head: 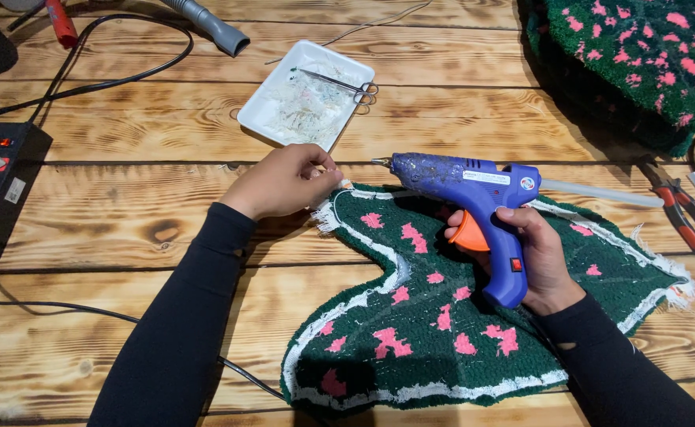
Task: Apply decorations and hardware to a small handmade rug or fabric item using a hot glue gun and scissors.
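Note:
A green tufted rug piece (450,316) with pink patches and a white fabric border lies back side up on the wooden table (126,237). My left hand (284,180) pinches the frayed white edge at the rug's upper left corner. My right hand (533,253) grips a blue glue gun (474,198) with an orange trigger, held above the rug. Its nozzle points left, close to the corner that my left hand holds. A clear glue stick (600,193) pokes out of the gun's back.
A white tray (264,111) of thread scraps with small scissors (347,83) sits behind my left hand. A black power strip (0,186) and cables lie at the left. Red-handled pliers (683,213) and another green and pink rug (640,55) are at the right.

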